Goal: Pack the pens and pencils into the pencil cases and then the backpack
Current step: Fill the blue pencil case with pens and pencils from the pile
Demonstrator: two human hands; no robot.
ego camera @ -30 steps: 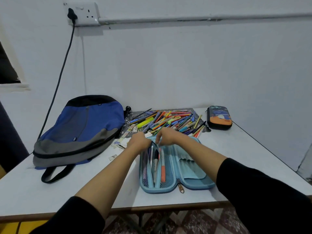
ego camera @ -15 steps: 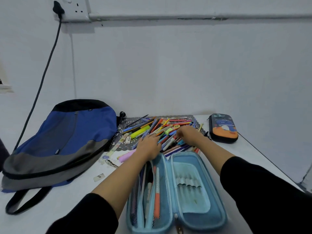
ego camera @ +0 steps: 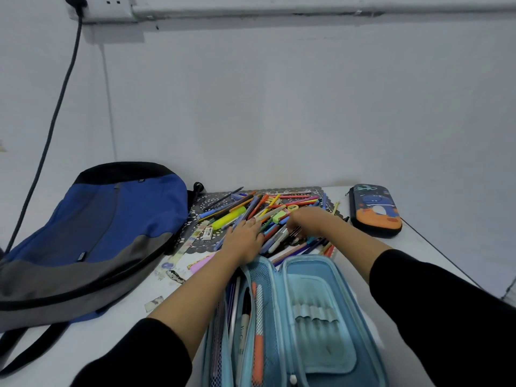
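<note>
A pile of coloured pens and pencils (ego camera: pixel 268 206) lies on a dark lace mat (ego camera: pixel 196 212) at the back of the white table (ego camera: pixel 83 339). My left hand (ego camera: pixel 245 238) rests flat on the pile's near left part, fingers straight. To its right, my right hand (ego camera: pixel 310 220) curls its fingers round a few pens (ego camera: pixel 287 234). In front of both hands the light-blue pencil case (ego camera: pixel 321 317) lies open. Several pens (ego camera: pixel 258 331) sit in its left mesh half. A shut dark pencil case with an orange print (ego camera: pixel 374 210) lies at the back right. The blue and grey backpack (ego camera: pixel 97 233) lies on the left.
An eraser (ego camera: pixel 207 232), a ruler strip (ego camera: pixel 185 247) and paper scraps (ego camera: pixel 154 303) lie between the backpack and the mat. A black cable (ego camera: pixel 53 121) hangs from a wall socket (ego camera: pixel 111 7) down behind the backpack. The wall stands close behind the table; the table's right edge (ego camera: pixel 446 263) runs diagonally.
Both hands moved forward from the open case's far edge onto the pen pile. The right hand's fingers closed round a few pens. The view came closer.
</note>
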